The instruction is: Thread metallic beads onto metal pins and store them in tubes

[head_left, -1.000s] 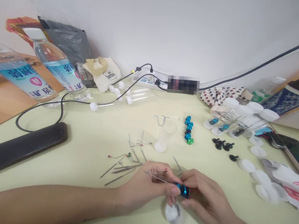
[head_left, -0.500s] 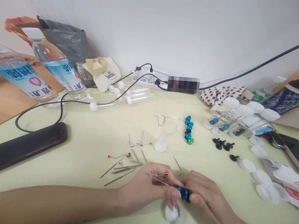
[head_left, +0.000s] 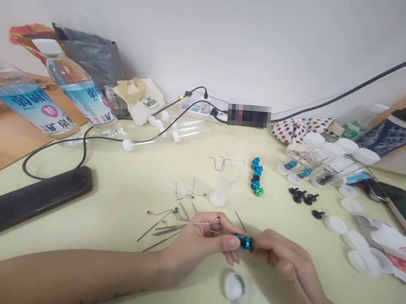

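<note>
My left hand [head_left: 213,239] pinches a small blue-and-black cylindrical metal part [head_left: 244,243] between thumb and fingers. Thin metal rods, one tipped with a red bead [head_left: 218,217], stick out leftward from it over the hand. Just right of the part's black end is my right hand [head_left: 282,261], its fingers loosely curled, the thumb apart from them and nothing visible in its grip. Below the hands stands a small clear cup [head_left: 236,289] with white and dark contents. A bent metal rod [head_left: 240,223] lies just beyond the part.
Several thin rods [head_left: 169,229] lie to the left. A frosted tube [head_left: 224,186] stands mid-table, beside a row of blue, black and green pieces [head_left: 256,175]. Black screw-like pieces [head_left: 303,196], white caps [head_left: 336,225] and a phone [head_left: 402,205] are rightward; a dark case [head_left: 33,204] is left.
My right hand has come off the part's black end and moved slightly right. My left hand has lifted the part up and a little left, uncovering the cup.
</note>
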Demonstrator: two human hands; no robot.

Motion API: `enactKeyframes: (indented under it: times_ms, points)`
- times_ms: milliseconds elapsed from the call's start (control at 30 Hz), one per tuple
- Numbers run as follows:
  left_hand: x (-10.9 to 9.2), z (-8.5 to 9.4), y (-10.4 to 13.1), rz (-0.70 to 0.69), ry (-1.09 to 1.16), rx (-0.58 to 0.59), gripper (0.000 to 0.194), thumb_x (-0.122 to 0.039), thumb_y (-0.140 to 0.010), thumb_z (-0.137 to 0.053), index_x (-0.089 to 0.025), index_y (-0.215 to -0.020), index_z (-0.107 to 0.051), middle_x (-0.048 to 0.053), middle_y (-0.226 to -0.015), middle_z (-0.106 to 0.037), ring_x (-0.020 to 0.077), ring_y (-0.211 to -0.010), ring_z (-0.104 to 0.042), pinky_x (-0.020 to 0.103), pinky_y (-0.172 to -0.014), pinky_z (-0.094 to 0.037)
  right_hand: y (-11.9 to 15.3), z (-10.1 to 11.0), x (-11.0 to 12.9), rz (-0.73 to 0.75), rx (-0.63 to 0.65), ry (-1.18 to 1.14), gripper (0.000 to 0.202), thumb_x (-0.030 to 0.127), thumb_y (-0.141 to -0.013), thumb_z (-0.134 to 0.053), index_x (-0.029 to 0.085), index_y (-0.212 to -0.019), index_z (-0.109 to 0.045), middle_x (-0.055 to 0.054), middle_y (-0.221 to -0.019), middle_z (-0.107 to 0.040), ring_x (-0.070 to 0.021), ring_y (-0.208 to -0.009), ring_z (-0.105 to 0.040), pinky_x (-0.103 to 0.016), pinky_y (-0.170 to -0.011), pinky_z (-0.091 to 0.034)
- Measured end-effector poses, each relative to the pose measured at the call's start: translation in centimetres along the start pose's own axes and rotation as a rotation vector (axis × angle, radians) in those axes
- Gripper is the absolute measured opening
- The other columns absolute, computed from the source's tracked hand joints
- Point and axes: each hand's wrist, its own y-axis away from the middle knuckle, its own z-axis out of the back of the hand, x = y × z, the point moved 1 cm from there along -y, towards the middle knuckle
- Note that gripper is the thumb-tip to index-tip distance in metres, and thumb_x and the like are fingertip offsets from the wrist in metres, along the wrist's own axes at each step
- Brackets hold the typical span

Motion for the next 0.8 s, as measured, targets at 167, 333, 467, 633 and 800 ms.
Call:
enactKeyframes:
  times_ms: [167, 333, 467, 633, 800]
  points:
    - [-0.04, -0.02, 0.09, 0.006, -0.001, 0.015, 0.015, -0.022, -0.076, -0.073, -0.011, -0.083, -0.067, 0.004, -0.067, -0.068, 0.0096, -0.059, -0.063, 0.023, -0.064, -0.052, 0.03, 0.00, 0.04, 0.015, -0.013, -0.013, 0.054, 0.059, -0.095, -0.024, 0.020, -0.101, -0.061, -0.004, -0.074, -0.055, -0.0158, -0.062, -0.050, -0.027, -0.054, -0.039]
    - [-0.16, -0.05, 0.06, -0.002, 0.013, 0.000, 0.014, -0.021, -0.075, -0.074, -0.011, -0.082, -0.068, 0.003, -0.069, -0.068, 0.0095, -0.061, -0.063, 0.022, -0.063, -0.051, 0.17, -0.02, -0.19, 0.021, 0.006, 0.060, 0.055, 0.059, -0.095, -0.022, 0.019, -0.084, -0.058, -0.003, -0.067, -0.051, -0.0151, -0.058, -0.047, -0.027, -0.052, -0.038]
    - [-0.17, -0.04, -0.04, 0.002, -0.002, 0.021, 0.013, -0.021, -0.075, -0.074, -0.011, -0.082, -0.068, 0.002, -0.067, -0.068, 0.0093, -0.060, -0.063, 0.023, -0.064, -0.051, -0.15, -0.24, 0.15, 0.029, 0.006, 0.145, 0.019, 0.036, -0.095, -0.045, 0.023, -0.108, -0.052, -0.002, -0.080, -0.058, -0.0130, -0.063, -0.052, -0.023, -0.055, -0.043]
    - [-0.07, -0.39, 0.25, 0.049, -0.004, 0.084, 0.014, -0.020, -0.073, -0.075, -0.011, -0.083, -0.069, 0.002, -0.066, -0.068, 0.0104, -0.061, -0.063, 0.024, -0.065, -0.051, -0.38, -0.68, 0.36, 0.118, 0.052, 0.204, 0.014, 0.028, -0.096, -0.043, 0.021, -0.092, -0.054, 0.000, -0.069, -0.055, -0.0117, -0.058, -0.049, -0.022, -0.053, -0.039]
    - [-0.01, -0.51, 0.49, 0.034, -0.020, 0.081, 0.017, -0.021, -0.071, -0.077, -0.011, -0.083, -0.070, 0.003, -0.066, -0.068, 0.0114, -0.061, -0.063, 0.026, -0.066, -0.051, -0.19, -0.59, 0.47, 0.115, 0.123, 0.226, 0.037, 0.037, -0.100, -0.027, 0.020, -0.074, -0.048, 0.000, -0.063, -0.050, -0.0118, -0.055, -0.046, -0.023, -0.053, -0.037]
